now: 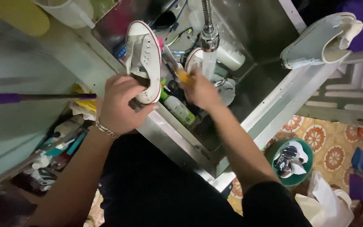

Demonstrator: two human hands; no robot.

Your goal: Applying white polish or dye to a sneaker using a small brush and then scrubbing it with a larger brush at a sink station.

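I see the left hand (116,103) gripping a white sneaker (144,59) at centre frame, right hand (198,89) fingers closed on an orange brush (182,76) under the running tap (209,40); scrubbing looks unfinished.

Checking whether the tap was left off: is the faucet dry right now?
No: water streams from the faucet beside the right hand, while the left hand holds a white sneaker.

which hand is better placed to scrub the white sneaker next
Likely the right hand: it grips a small orange-handled tool under the running tap, beside the white canvas sneaker. The left hand is occupied holding that sneaker.
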